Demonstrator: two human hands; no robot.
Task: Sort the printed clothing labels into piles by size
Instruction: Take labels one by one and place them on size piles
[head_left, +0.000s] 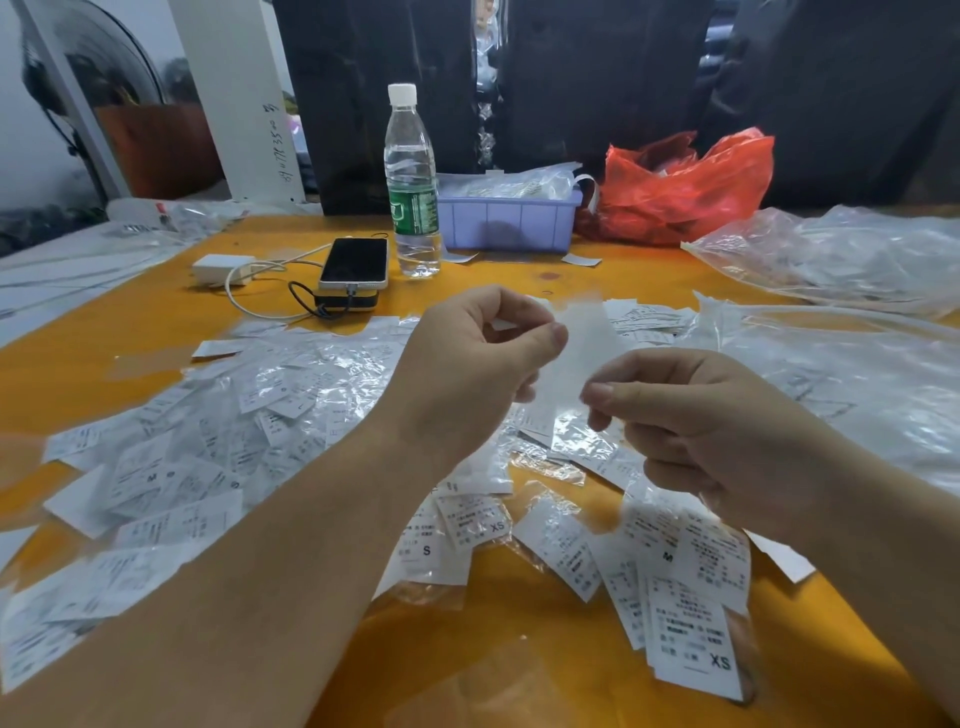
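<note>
Both hands hold one white label in the air above the yellow table. My left hand pinches its upper end and my right hand pinches its lower edge; the print on it is blurred. Below lie several printed labels, many in clear sleeves: a wide heap at the left, an S and XS group in the middle, and a stack at the right with XS on top. A small neat stack lies behind my hands.
A water bottle, a phone on a power bank, a charger with cable, a lilac bin of labels and a red plastic bag stand at the back. Crumpled clear plastic covers the right side.
</note>
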